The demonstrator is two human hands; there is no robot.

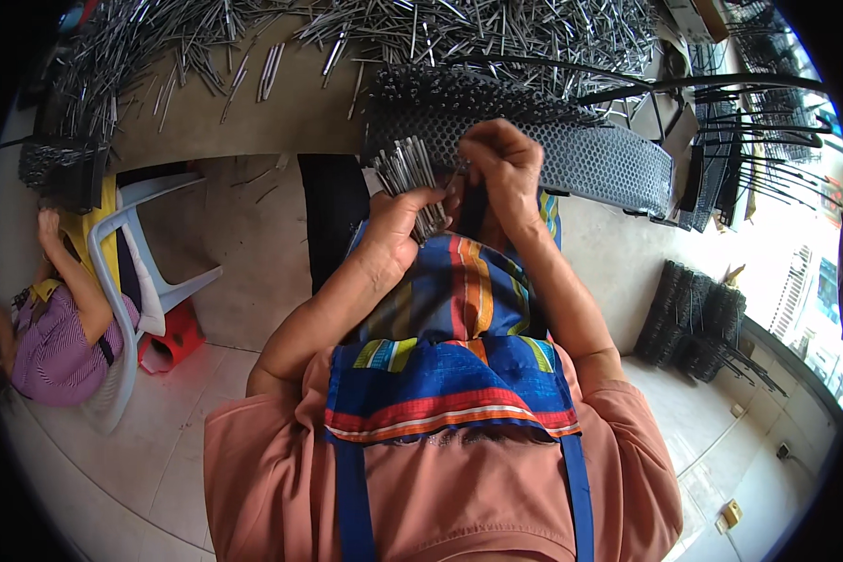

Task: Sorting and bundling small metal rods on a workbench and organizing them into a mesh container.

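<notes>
My left hand (393, 227) is wrapped round a bundle of thin metal rods (408, 167), their ends fanning upward past the thumb. Just right of it, my right hand (510, 170) is raised with its fingers curled together in a pinch. Whatever sits between those fingertips is too small to make out. Behind both hands lies a long grey perforated tray (595, 155) with a honeycomb of holes. Many short dark pieces stand in the holes along its far left part (459, 94). A striped blue apron (440, 389) covers my lap.
Loose metal rods (496, 33) are heaped across the far side of the table (159, 131). At left, another person (70, 342) sits on a pale plastic chair (126, 244), beside a red container (173, 337). Dark wire racks (688, 318) stand on the floor at right.
</notes>
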